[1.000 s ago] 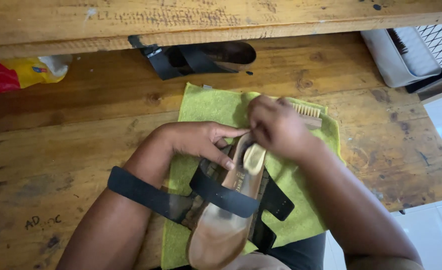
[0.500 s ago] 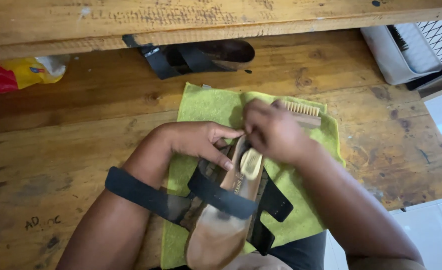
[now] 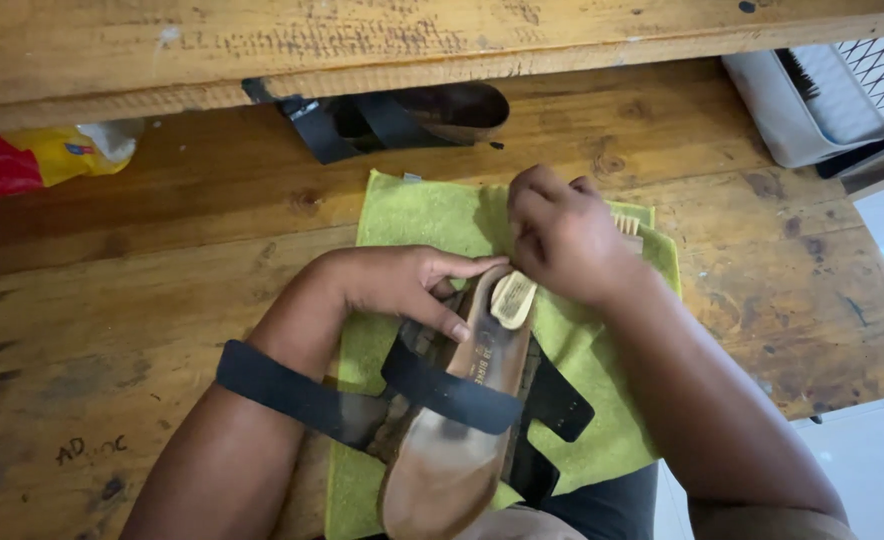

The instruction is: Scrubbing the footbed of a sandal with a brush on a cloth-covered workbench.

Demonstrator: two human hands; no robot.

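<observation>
A brown sandal (image 3: 454,440) with black straps lies sole-bed up on a green cloth (image 3: 422,215). My left hand (image 3: 402,280) pinches its far end, thumb and fingers on the rim. My right hand (image 3: 562,235) is closed around a small brush, whose pale bristle head (image 3: 512,298) rests on the footbed near the far end. One loose black strap (image 3: 282,390) stretches out to the left under my forearm.
A second black-strapped sandal (image 3: 402,115) sits under the wooden shelf edge (image 3: 362,40). A wooden brush (image 3: 630,228) lies on the cloth behind my right hand. A white tray (image 3: 802,110) stands at the right, and a red and yellow bag (image 3: 32,160) at the left.
My right hand and the small brush head have slid away from me along the footbed, now covering most of the wooden brush. My left hand and the sandal stay put.
</observation>
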